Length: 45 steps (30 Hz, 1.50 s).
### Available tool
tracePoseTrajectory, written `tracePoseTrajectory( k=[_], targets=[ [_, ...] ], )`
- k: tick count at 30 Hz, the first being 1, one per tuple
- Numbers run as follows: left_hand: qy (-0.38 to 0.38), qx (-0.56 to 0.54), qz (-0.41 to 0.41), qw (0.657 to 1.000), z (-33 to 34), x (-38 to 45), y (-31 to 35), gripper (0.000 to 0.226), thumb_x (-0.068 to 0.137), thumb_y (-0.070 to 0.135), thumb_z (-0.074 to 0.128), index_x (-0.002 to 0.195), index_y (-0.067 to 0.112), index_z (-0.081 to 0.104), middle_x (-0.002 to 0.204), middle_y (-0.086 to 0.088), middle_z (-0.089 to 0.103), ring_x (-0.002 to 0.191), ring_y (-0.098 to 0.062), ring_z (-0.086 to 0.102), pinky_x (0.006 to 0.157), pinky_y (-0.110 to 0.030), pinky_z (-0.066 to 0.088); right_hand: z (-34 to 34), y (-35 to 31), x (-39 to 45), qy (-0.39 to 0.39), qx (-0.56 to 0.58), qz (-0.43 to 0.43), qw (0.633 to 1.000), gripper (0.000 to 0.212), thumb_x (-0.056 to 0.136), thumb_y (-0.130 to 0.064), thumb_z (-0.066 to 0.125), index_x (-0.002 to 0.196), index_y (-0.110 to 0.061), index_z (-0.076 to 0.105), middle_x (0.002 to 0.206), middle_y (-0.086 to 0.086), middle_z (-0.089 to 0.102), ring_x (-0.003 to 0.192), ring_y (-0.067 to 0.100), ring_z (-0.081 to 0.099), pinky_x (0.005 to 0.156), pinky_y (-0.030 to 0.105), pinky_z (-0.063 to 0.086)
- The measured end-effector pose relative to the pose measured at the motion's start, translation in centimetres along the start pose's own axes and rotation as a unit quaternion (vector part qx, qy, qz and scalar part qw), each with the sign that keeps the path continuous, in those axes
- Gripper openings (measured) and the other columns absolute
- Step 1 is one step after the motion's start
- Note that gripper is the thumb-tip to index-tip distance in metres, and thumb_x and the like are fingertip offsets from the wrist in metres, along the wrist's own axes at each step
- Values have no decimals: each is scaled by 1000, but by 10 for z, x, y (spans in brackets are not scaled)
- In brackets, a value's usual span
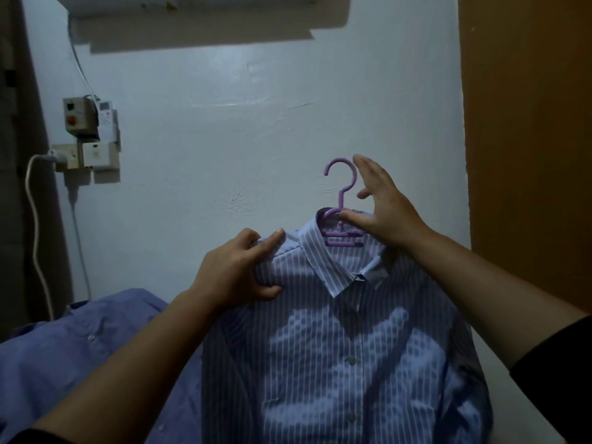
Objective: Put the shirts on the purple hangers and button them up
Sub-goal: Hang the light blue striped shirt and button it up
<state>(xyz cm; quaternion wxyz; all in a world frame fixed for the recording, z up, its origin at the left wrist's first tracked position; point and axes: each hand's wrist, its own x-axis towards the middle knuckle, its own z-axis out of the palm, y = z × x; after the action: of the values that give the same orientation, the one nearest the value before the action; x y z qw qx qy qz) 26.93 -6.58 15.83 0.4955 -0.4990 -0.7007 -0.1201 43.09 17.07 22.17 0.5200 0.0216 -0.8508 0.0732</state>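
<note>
The striped shirt (336, 347) lies flat on its back, already seated on the purple hanger (341, 219), whose hook pokes out past the collar towards the wall. The front placket looks closed, with buttons running down the middle, though I cannot tell whether the top one under the collar is done.

The left hand (237, 274) has its grip pinched on the shirt's shoulder, fingers curled into the fabric. The right hand (381, 206) is spread wide, fingertips touching the hanger's neck just inside the collar, clasping nothing.

This looks like the settling step: squaring shoulder and collar on the hanger. Next, I judge, comes checking the collar button, then the plain blue shirt (89, 344) lying just beside it on the left.
</note>
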Motion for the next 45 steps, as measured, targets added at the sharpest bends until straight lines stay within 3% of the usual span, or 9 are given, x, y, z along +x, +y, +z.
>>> tracePoseTrajectory(
  k=[5, 9, 15, 19, 22, 29, 34, 41, 45],
  targets=[
    [20, -8, -71, 997, -7, -11, -28, 91, 54, 70, 56, 136, 31, 45, 100, -4, 58, 71, -25, 65, 51, -30, 51, 8, 30, -17, 53, 111, 169, 978, 50, 96, -40, 47, 142, -22, 40, 144, 2, 44, 126, 19, 47, 109, 45, 32],
    [21, -1, -92, 996, -12, -17, -46, 90, 54, 71, 56, 134, 30, 48, 98, -4, 58, 70, -25, 65, 49, -30, 51, 13, 49, -31, 37, 134, 256, 957, 32, 96, -30, 50, 121, -13, 63, 121, 7, 62, 111, 24, 56, 102, 40, 40],
    [-20, 44, -113, 992, -11, -24, -56, 96, 54, 76, 50, 137, 28, 52, 102, -7, 60, 73, -28, 64, 53, -29, 47, 15, 37, -25, 142, 320, 269, 897, 19, 87, -15, 65, 104, -6, 70, 98, 4, 66, 77, 0, 57, 76, 18, 46],
    [-21, 28, -155, 987, -15, -20, -54, 104, 50, 78, 46, 142, 30, 46, 108, -6, 57, 84, -27, 63, 62, -30, 47, 19, 30, -25, 180, 308, 240, 903, 8, 87, -18, 65, 93, -17, 71, 102, 0, 67, 86, 3, 60, 77, 9, 46],
    [-2, 9, -149, 989, -17, -20, -52, 102, 50, 76, 49, 140, 26, 49, 102, -7, 58, 79, -27, 62, 60, -30, 47, 18, 33, -26, 156, 353, 275, 881, 11, 90, -22, 62, 98, -18, 69, 115, 5, 64, 101, 16, 59, 85, 23, 45],
    [-20, 15, -92, 995, -12, -23, -47, 92, 55, 71, 54, 133, 23, 55, 92, -6, 58, 63, -26, 61, 49, -27, 48, 26, 6, -13, 135, 74, 181, 971, 19, 90, -34, 60, 100, -21, 70, 113, 0, 63, 114, 23, 49, 99, 41, 35],
    [-28, 2, -89, 996, -5, -25, -41, 91, 55, 71, 55, 134, 25, 53, 93, -6, 59, 64, -26, 62, 48, -27, 47, 27, -30, 11, -10, 119, 178, 977, 24, 81, -37, 69, 84, -14, 75, 88, 5, 73, 86, 23, 65, 80, 41, 52],
    [-28, -14, -83, 996, -3, -26, -38, 94, 54, 71, 55, 137, 27, 48, 94, -5, 58, 64, -23, 61, 49, -24, 44, 33, -39, 18, 1, 277, 246, 929, 8, 87, -11, 65, 90, -4, 67, 70, 7, 64, 50, 15, 56, 46, 23, 49],
    [-26, -33, -102, 994, -2, -31, -45, 96, 54, 73, 55, 137, 25, 50, 96, -5, 58, 67, -22, 60, 51, -25, 46, 23, -19, 6, 36, 283, 212, 935, 15, 91, -14, 60, 101, -5, 68, 83, 2, 65, 73, 15, 60, 62, 12, 50]
  ],
)
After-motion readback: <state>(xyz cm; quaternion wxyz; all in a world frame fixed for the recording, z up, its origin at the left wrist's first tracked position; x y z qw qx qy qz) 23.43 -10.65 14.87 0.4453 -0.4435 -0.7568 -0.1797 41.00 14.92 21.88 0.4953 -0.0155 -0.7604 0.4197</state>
